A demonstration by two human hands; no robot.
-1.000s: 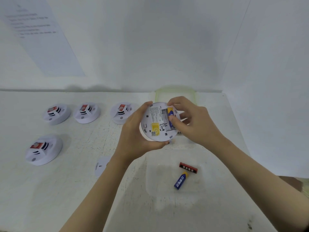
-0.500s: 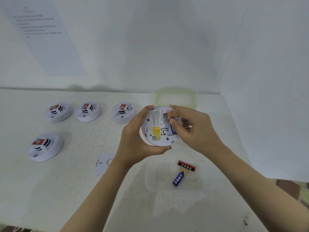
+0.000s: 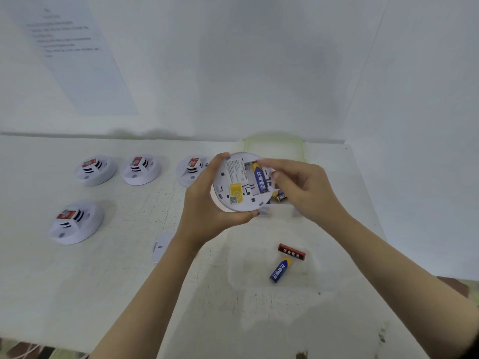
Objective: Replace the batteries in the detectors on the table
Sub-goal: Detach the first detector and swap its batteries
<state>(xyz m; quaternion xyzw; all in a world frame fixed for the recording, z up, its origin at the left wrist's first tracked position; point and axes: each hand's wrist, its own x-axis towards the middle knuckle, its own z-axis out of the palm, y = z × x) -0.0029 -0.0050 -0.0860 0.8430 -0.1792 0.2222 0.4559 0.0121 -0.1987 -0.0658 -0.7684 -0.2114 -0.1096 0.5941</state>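
My left hand (image 3: 204, 203) grips a white round detector (image 3: 236, 186) turned underside up, above the table. Its battery bay is uncovered, and a blue battery (image 3: 260, 178) lies in the bay's right slot. The left slot looks bare. My right hand (image 3: 305, 189) hovers at the detector's right rim with its fingers loosely curled. Its index fingertip is by the battery's top end and its thumb just right of the battery; it holds nothing. The detector's white cover plate (image 3: 162, 246) lies on the table under my left forearm.
Several more detectors sit face up on the left (image 3: 94, 169) (image 3: 141, 169) (image 3: 191, 168) (image 3: 75, 221). A clear tray (image 3: 238, 270) in front holds a red battery (image 3: 291, 252) and a blue battery (image 3: 280, 270). More batteries (image 3: 280, 195) show behind the held detector. A green-rimmed lid (image 3: 274, 141) lies at the back.
My right thumb and fingers were pressing the blue battery into the bay; they have since drawn back to the right, leaving the battery fully seated. The detector stays in my left hand.
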